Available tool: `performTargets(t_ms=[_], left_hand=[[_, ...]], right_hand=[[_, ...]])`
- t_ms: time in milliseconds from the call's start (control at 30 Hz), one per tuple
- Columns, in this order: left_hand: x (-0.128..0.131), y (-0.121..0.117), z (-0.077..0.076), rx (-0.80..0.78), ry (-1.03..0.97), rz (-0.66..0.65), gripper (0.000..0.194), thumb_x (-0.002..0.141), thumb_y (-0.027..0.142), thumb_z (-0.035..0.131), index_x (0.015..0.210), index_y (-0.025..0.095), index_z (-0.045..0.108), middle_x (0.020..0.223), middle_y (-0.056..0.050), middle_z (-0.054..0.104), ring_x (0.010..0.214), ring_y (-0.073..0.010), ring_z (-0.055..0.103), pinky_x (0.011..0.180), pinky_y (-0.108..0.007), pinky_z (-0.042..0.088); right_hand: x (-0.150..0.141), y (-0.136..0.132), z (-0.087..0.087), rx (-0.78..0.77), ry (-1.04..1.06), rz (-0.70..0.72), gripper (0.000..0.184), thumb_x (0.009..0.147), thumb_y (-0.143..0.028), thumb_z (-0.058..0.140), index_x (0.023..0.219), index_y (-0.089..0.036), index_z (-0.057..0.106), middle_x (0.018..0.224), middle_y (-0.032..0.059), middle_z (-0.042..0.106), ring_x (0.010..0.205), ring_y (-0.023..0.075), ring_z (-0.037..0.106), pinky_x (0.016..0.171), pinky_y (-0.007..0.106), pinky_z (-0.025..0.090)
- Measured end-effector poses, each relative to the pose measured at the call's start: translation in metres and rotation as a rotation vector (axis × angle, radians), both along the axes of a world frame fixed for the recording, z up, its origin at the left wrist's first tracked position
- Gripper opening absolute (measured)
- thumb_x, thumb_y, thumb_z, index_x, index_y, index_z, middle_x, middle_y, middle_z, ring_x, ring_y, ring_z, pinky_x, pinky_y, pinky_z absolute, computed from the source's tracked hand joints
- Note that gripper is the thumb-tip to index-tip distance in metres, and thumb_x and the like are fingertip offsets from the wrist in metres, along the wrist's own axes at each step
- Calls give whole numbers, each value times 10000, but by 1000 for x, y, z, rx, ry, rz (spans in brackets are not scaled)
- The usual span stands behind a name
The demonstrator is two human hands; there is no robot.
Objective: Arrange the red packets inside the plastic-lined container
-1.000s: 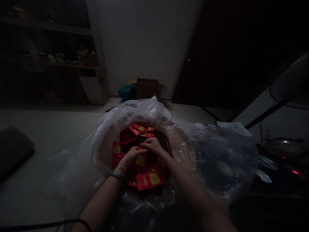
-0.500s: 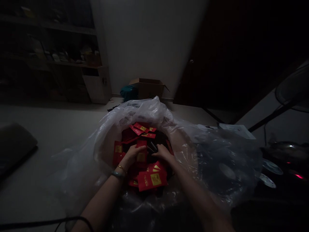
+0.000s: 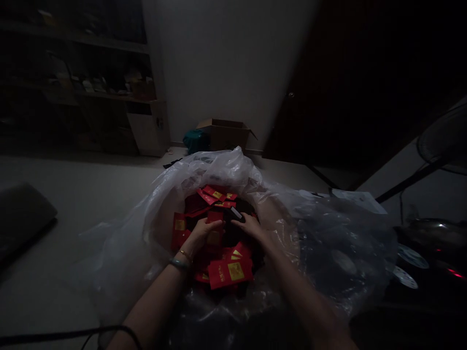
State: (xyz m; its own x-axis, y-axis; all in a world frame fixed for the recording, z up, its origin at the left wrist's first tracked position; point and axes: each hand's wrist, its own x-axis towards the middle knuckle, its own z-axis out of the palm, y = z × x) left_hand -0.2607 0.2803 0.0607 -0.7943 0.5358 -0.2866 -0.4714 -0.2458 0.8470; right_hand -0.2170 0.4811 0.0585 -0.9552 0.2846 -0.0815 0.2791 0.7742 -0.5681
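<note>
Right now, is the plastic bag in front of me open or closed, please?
Open. The plastic bag gapes wide: red packets show inside it, and the left hand and right hand are both within its opening.

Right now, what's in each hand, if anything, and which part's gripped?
The left hand holds a red packet by its left side, thumb across the front. The right hand is at a dark item; too dim to tell if it's gripped.

right hand (image 3: 252,227) off red packet (image 3: 214,236), now at dark pale-edged item (image 3: 235,212)
</note>
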Motion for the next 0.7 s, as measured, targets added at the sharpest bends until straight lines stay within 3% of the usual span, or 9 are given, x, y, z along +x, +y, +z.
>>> performTargets(t_ms=[100,200,433,567,700], left_hand=[[2,0,3,11,-16,12,492,439,356,880,813,107,679,756,-82,722,587,-180,657,573,-281,523],[3,1,5,16,16,10,506,444,372,878,825,102,683,729,-72,716,589,-178,653,580,-279,519],[-3,2,-7,-45,130,-13,482,470,393,857,818,106,687,746,-68,713,661,-194,647,633,-289,492],[-6,2,-11,-50,165,-28,454,438,368,867,768,104,700,724,-53,711,666,-185,632,649,-279,476],[-3,1,-3,-28,148,-59,454,434,348,870,780,104,708,734,-51,715,656,-178,629,659,-280,477]], right_hand=[[0,10,19,-198,50,20,477,885,-513,438,1115,-139,623,964,67,673,842,196,610,676,257,436],[5,15,41,-311,53,169,543,870,-562,421,1105,-126,646,862,29,665,747,164,580,616,236,418],[12,-13,81,-200,-13,384,468,783,-533,586,1026,-148,696,837,28,677,696,158,571,579,227,395],[5,-28,89,-120,-52,434,408,790,-509,588,942,-154,718,707,11,641,615,131,530,524,211,346],[-3,-31,88,-135,-96,427,380,813,-484,558,907,-158,730,653,-3,609,566,108,484,503,207,323]])
